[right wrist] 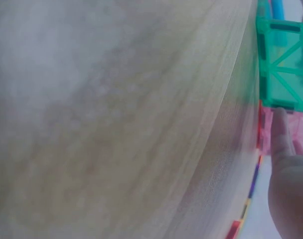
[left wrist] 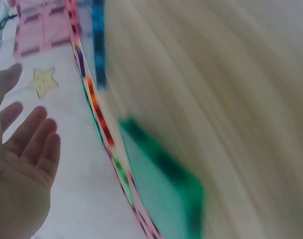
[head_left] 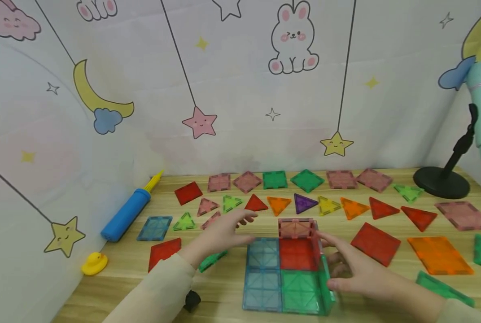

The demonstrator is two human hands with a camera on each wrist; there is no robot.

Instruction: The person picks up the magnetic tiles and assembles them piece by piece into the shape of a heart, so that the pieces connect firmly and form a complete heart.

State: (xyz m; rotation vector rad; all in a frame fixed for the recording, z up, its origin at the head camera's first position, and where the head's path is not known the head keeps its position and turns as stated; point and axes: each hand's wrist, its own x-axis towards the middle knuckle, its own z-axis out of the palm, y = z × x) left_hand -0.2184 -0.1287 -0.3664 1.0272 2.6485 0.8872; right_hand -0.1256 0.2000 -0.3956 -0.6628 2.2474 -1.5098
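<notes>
A flat base of translucent magnetic tiles lies on the table, with two pale blue tiles point(head_left: 262, 290), a red tile point(head_left: 299, 254) and a green tile point(head_left: 300, 291). Along its back edge stands a pink tile point(head_left: 296, 228), and more tiles stand upright along the right side, among them a green upright tile point(head_left: 326, 282). My right hand point(head_left: 357, 269) touches these from outside, index finger and thumb reaching to them; the right wrist view has a finger point(right wrist: 280, 129) at the green tile's edge. Above the table left of the base, my left hand point(head_left: 222, 233) holds nothing, fingers loosely bent.
A tilted green tile point(head_left: 213, 261) is partly behind my left forearm. Rows of triangle and square tiles spread across the back. A blue pump point(head_left: 126, 215) and yellow duck point(head_left: 95, 264) lie left; a microphone stand point(head_left: 441, 181) stands back right. A small black object point(head_left: 192, 300) is near my left sleeve.
</notes>
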